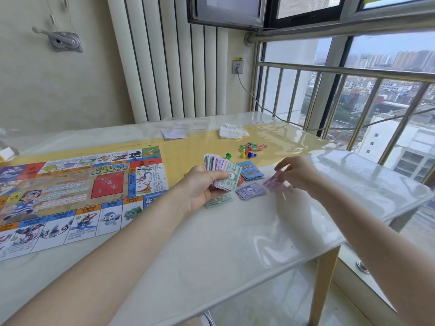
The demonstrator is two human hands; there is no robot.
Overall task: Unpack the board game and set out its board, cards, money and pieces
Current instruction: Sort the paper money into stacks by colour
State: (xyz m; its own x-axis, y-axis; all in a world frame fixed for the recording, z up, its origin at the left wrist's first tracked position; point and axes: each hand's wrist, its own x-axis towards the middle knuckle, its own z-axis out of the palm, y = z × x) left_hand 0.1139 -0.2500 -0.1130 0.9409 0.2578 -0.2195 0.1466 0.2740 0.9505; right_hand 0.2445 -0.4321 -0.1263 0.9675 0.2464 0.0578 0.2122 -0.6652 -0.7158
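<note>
Left hand (204, 184): gripping a fanned stack of money (222, 171) just right of the board (77, 194).
Right hand (297, 172): pinching a pink note (274, 183) — farther right.
Cards (250, 170): lying between the hands.
Pawns (243, 154): standing beyond the cards.

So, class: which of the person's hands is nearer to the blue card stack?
Left. The left hand, gripping fanned notes, sits just left of the blue card stack; the right hand, pinching a pink note, is farther right.
</note>
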